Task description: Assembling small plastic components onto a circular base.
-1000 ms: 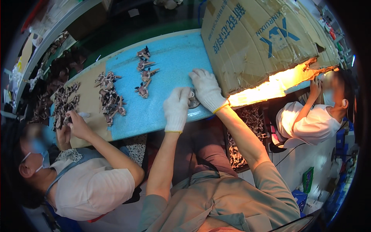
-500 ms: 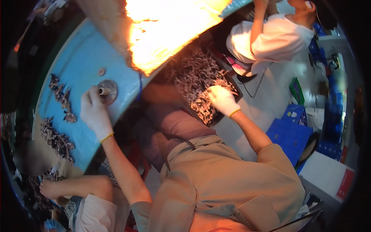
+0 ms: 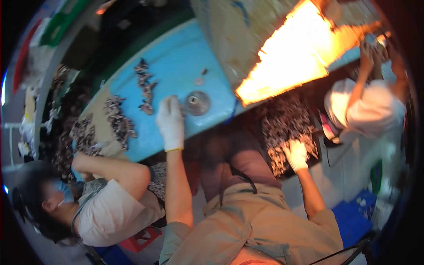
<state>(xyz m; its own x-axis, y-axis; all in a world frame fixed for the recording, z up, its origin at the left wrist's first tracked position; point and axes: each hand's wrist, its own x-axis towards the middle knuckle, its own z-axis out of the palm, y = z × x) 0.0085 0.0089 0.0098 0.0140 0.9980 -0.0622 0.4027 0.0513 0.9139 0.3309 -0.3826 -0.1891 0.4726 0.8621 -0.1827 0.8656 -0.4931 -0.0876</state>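
My left hand (image 3: 171, 121), in a white glove with a yellow cuff, lies on the blue tabletop (image 3: 176, 62) with its fingers loosely bent and nothing visible in them. Just to its right is a round grey see-through disc (image 3: 197, 103) with a pale hollow post at its centre. Beyond the disc are a small pale ring (image 3: 199, 81) and a small dark piece (image 3: 204, 70). My right hand (image 3: 297, 154), gloved likewise, rests fingers apart on a heap of small dark curled pieces (image 3: 287, 117) in a low dark bin. The fingertips touch the heap and are partly hidden.
More dark pieces lie in rows (image 3: 145, 86) on the table's left. A blinding orange-white glare (image 3: 296, 53) covers its right part. A masked person (image 3: 115, 207) sits at my left; another person in white (image 3: 366, 106) is at the far right. Blue crates (image 3: 353, 221) stand on the floor.
The whole view has swung, shifting the scene rightward. My left hand has drawn back from the disc's post to its left side. My right hand stays at the heap. The dark piece beyond the ring now shows.
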